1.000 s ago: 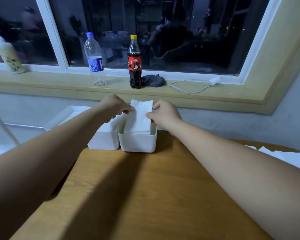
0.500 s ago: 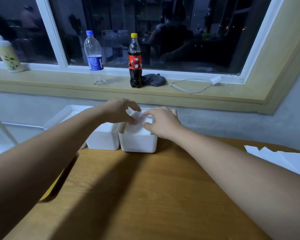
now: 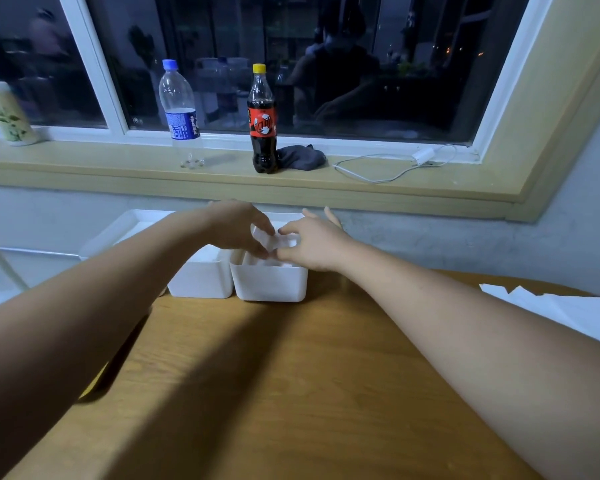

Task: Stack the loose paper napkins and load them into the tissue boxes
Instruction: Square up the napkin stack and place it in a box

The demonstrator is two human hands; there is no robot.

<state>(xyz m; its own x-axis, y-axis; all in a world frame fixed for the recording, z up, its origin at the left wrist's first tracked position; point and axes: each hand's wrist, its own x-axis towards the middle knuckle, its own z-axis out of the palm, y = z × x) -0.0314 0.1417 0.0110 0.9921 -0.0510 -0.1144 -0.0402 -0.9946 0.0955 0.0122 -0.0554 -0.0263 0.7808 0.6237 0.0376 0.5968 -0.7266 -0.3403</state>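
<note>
Two white tissue boxes stand side by side at the table's far edge, the left box [image 3: 201,278] and the right box [image 3: 269,285]. A folded stack of white napkins [image 3: 281,241] lies in the top of the right box. My left hand [image 3: 238,226] reaches over the box and pinches the stack's left end between thumb and curled fingers. My right hand [image 3: 317,244] presses the stack's right end with index finger and thumb, its other fingers spread straight. Loose napkins [image 3: 568,311] lie at the table's right edge.
A third white tray [image 3: 132,223] sits behind the left box. The wooden table [image 3: 274,393] fills the foreground. On the window sill stand a water bottle [image 3: 181,112], a cola bottle [image 3: 262,123], a dark cloth [image 3: 302,157], a white cable [image 3: 395,168] and a pump bottle [image 3: 7,112].
The napkin stack stood upright between both hands a second ago. It has been pushed down and now lies low in the right box, with both hands following it down.
</note>
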